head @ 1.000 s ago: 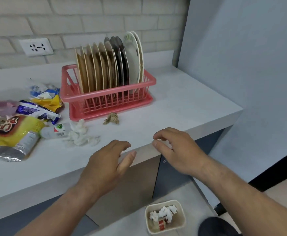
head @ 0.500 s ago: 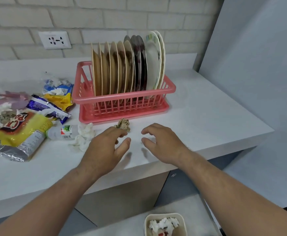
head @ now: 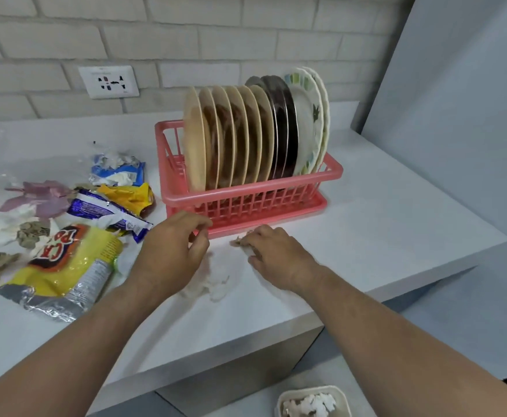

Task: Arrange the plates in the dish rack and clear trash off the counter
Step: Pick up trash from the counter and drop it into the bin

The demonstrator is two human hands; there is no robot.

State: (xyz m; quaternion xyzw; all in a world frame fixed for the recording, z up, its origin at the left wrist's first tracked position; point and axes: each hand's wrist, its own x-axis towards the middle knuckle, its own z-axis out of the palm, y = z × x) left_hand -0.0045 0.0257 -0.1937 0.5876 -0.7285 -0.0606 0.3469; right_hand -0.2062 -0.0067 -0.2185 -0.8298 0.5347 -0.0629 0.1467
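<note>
Both hands are over the white counter (head: pixel 396 230) just in front of the pink dish rack (head: pixel 255 200). The right hand (head: pixel 279 254) lies palm down with its fingers curled over a small brown crumpled scrap (head: pixel 238 241) that pokes out at the fingertips; the fingers touch it, though it is hard to tell whether they have closed on it or only cover it. The left hand (head: pixel 171 254) hovers beside the rack's front left corner, loosely half open with thumb and forefinger drawn near each other, and holds nothing. Under and just right of that hand a wad of white tissue (head: pixel 216 284) lies on the counter. The plates (head: pixel 255 136) stand upright on edge in a tight row in the rack: beige ones at the left, dark ones next, and white patterned ones at the right end. To the left of the hands the counter carries a spread of trash: a yellow snack bag (head: pixel 65 266) lying flat, a blue and white wrapper (head: pixel 107 210) above it, a yellow wrapper (head: pixel 131 195) near the rack, a blue packet (head: pixel 116 167) with white scraps behind, and torn pink paper (head: pixel 40 195) and brown bits farther left. A wall socket (head: pixel 109 82) sits on the white brick wall. Below the counter edge, a small bin (head: pixel 312 401) holding white scraps shows at the bottom of the view.
</note>
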